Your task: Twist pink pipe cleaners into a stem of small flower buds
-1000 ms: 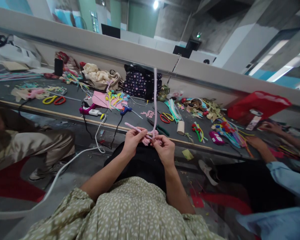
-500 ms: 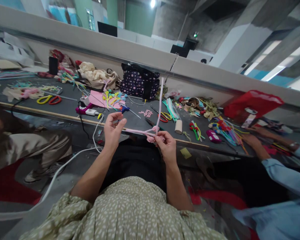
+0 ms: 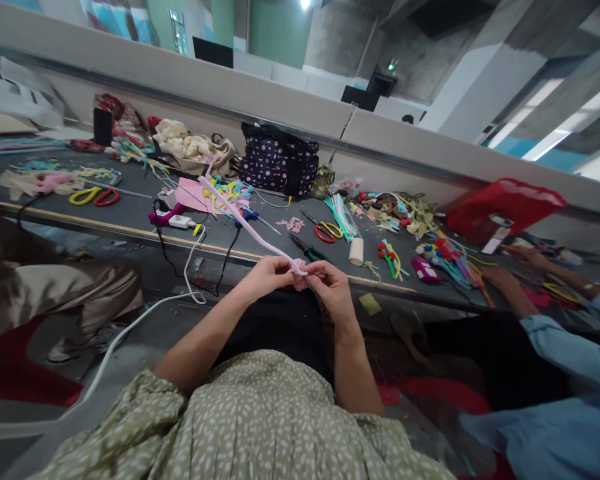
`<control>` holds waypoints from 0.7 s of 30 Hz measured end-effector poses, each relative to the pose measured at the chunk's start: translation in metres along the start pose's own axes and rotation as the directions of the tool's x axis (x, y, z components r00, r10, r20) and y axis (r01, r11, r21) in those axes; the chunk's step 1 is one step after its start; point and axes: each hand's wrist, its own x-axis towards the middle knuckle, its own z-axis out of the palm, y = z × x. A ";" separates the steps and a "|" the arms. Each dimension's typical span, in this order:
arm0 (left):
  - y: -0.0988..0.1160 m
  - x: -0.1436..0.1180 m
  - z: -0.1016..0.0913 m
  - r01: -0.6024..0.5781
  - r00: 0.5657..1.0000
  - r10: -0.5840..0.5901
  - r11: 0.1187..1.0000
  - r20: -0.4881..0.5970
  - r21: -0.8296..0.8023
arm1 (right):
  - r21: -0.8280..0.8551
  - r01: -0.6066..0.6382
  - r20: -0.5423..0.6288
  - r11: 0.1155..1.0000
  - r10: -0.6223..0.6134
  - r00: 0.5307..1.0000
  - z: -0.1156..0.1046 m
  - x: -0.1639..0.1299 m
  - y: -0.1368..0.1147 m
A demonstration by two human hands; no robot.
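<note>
A pale pink pipe cleaner (image 3: 253,230), bent into a small cluster of loops at its near end, is held just off the table's front edge. My left hand (image 3: 267,277) pinches it at the left of the cluster. With thumb and fingers closed, my right hand (image 3: 329,287) grips the cluster's right side. One long straight end slants up and left over the table. The fingers partly hide the looped part. Just beyond my hands lie dark-handled pliers (image 3: 307,249) and red-and-yellow scissors (image 3: 327,231).
A purple glue gun (image 3: 167,217) and a blue glue gun (image 3: 247,217) lie left on the dark table. A cardboard tube (image 3: 356,252) stands right. A dotted bag (image 3: 279,160) sits behind. A co-worker's hand (image 3: 503,280) works at the far right; another person's leg (image 3: 80,293) is left.
My left hand has come right and closed on the pink pipe cleaner beside my right hand. The long end that stood upright now leans far to the left.
</note>
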 end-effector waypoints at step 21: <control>-0.019 0.005 0.002 0.238 0.970 -0.241 0.909 0.035 -0.343 | 0.027 0.048 -0.076 0.998 -0.046 0.996 0.000 -0.004 -0.002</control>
